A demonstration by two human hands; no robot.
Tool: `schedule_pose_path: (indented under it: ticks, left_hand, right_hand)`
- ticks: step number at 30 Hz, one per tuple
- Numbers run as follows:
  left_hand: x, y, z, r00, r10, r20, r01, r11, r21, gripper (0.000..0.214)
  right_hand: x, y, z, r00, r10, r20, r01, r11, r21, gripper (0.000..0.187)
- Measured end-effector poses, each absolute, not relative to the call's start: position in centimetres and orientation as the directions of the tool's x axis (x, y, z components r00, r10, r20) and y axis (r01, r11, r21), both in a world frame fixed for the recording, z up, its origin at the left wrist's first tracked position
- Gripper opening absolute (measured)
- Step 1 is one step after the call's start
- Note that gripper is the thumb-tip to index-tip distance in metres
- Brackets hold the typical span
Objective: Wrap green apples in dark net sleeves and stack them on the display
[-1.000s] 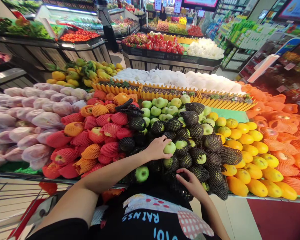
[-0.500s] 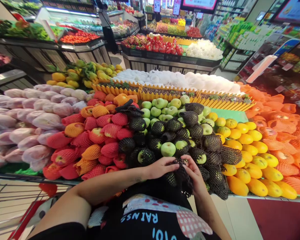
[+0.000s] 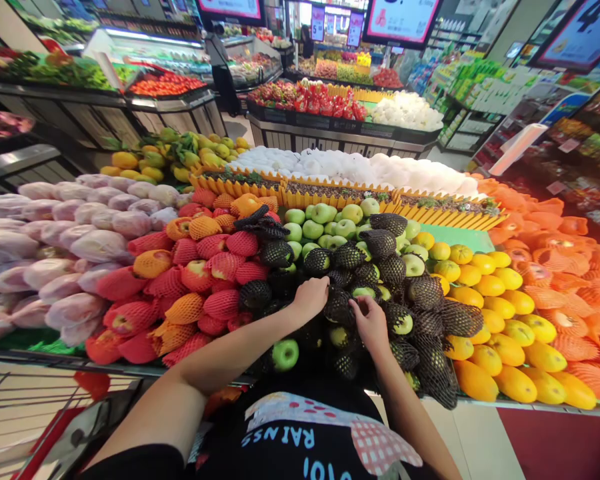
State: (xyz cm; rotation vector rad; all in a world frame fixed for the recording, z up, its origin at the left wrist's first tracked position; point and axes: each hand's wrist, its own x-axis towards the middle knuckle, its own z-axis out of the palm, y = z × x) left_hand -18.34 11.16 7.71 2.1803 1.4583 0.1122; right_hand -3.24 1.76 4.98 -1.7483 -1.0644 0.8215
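Observation:
A green apple in a black foam net (image 3: pixel 339 307) sits in the pile between my two hands. My left hand (image 3: pixel 310 300) is at its left side, fingers curled closed at the edge of the net. From the right, my right hand (image 3: pixel 373 327) pinches the net with thumb and fingertips. What lies inside the left fingers is partly hidden. A bare green apple (image 3: pixel 285 355) rests below my left wrist. Around them are more apples in black nets (image 3: pixel 393 270), and bare green apples (image 3: pixel 323 213) lie farther back.
Left of the apples are fruits in red and orange foam nets (image 3: pixel 223 267), then plastic-wrapped fruits (image 3: pixel 100 243). Yellow fruits (image 3: pixel 490 283) and orange-netted fruits (image 3: pixel 575 280) lie right. A low yellow fence (image 3: pixel 340 199) runs behind. A shopping cart (image 3: pixel 25 400) stands lower left. A person (image 3: pixel 220 67) stands beyond.
My hands have moved up and forward from near my body into the pile and spread slightly apart. The netted apple is now between them, and a bare apple shows below my left wrist.

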Motion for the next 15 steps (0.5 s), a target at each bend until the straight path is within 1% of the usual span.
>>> schedule_pose_path:
  ticks: [3, 5, 7, 11, 15]
  left_hand:
    - [-17.7, 10.4, 8.0, 0.388, 0.886, -0.253, 0.889, -0.287, 0.358, 0.032]
    - [-17.5, 9.9, 8.1, 0.381, 0.884, -0.270, 0.902, -0.291, 0.320, 0.035]
    - [-17.3, 9.4, 8.3, 0.378, 0.881, -0.284, 0.909, -0.294, 0.296, 0.036]
    - [-17.4, 8.6, 8.3, 0.348, 0.886, -0.307, 0.924, -0.268, 0.273, 0.037]
    - [-18.3, 8.1, 8.6, 0.348, 0.892, -0.290, 0.915, -0.256, 0.312, 0.032]
  right_hand:
    - [-3.9, 1.2, 4.8, 0.444, 0.896, -0.027, 0.471, -0.259, -0.843, 0.026]
    - [-4.4, 0.9, 4.6, 0.451, 0.892, -0.020, 0.539, -0.290, -0.791, 0.022]
    - [-4.9, 0.7, 4.4, 0.453, 0.891, -0.021, 0.583, -0.314, -0.750, 0.022]
    - [-5.3, 0.7, 4.0, 0.430, 0.903, -0.012, 0.615, -0.302, -0.729, 0.027]
    - [-5.2, 0.4, 4.2, 0.422, 0.906, 0.019, 0.582, -0.255, -0.772, 0.029]
